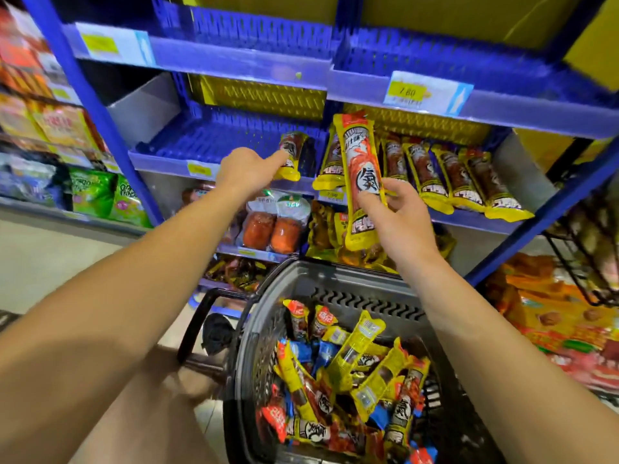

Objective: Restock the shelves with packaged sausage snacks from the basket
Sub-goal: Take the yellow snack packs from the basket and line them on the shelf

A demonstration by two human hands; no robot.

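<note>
Left hand (246, 169), centre of frame: grip closed on the foot of a lone sausage pack (290, 155) standing on the blue shelf tray (214, 139); risk, in my judgement: it topples once let go, nothing beside it for support

Right hand (390, 212), right of centre: grip clamped on an upright yellow pack (363, 175); risk: it knocks the leaning row of packs (462, 179) off the shelf lip

Basket (335, 279), lower centre: many packs loose inside, restocking far from done
</note>
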